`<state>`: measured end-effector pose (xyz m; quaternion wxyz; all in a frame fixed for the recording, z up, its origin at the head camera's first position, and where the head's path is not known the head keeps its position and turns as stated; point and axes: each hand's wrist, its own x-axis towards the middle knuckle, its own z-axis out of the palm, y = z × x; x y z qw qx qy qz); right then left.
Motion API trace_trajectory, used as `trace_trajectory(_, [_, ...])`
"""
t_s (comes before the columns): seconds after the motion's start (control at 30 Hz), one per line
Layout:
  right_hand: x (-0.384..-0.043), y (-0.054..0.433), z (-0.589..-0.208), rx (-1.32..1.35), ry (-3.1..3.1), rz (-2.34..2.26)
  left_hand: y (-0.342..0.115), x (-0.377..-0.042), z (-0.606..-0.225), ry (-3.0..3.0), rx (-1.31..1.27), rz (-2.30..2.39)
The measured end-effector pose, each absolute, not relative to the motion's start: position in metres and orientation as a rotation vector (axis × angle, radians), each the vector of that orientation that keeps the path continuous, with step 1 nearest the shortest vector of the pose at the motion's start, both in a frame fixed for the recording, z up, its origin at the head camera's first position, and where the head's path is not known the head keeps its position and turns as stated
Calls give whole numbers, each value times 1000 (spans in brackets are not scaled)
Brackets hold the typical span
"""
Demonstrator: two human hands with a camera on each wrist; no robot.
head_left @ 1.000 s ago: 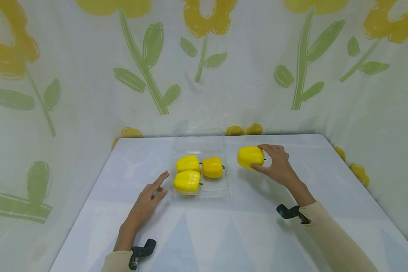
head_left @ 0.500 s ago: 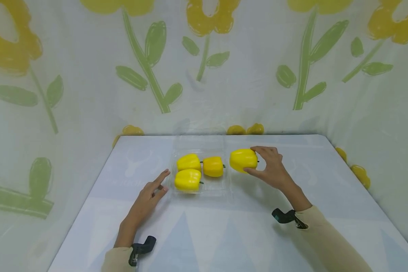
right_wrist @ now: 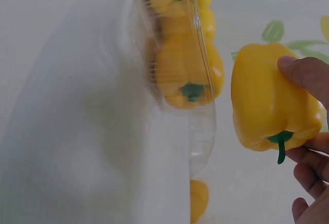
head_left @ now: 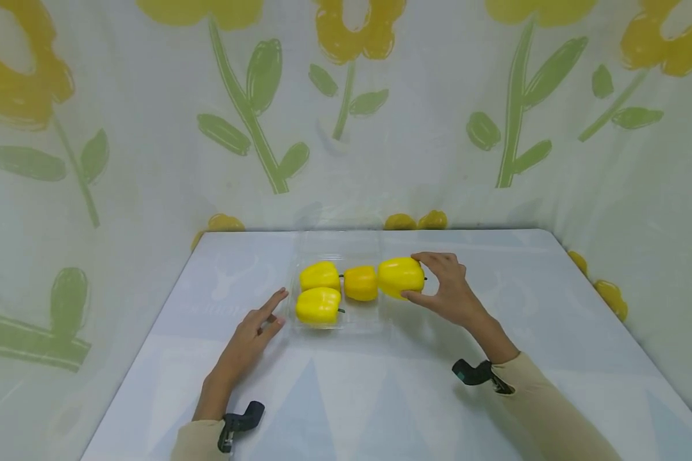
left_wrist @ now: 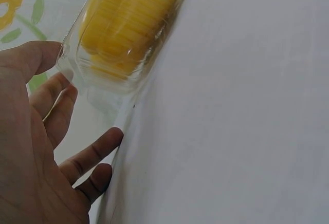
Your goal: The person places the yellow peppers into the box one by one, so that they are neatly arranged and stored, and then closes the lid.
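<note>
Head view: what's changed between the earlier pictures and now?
The right hand moved left with the yellow pepper it already held, which now overlaps the right edge of the clear container in view. Nothing was grasped or released. The left hand beside the container and the three peppers inside stayed put.

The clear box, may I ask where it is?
In the head view, the box of three peppers lies on the table between the left hand and right hand.

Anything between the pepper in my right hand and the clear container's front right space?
Nothing visible: your right hand holds the pepper higher than the container's rim; another pepper inside sits behind that space.
</note>
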<state>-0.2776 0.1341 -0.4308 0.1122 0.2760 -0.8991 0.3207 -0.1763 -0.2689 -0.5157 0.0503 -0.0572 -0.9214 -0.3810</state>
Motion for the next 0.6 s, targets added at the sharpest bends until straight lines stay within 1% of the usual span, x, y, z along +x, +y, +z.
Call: trace_trajectory(0.6, [-269,97,-434,932,-2601,965,-269,-177,-516,-2816,-162,-1173])
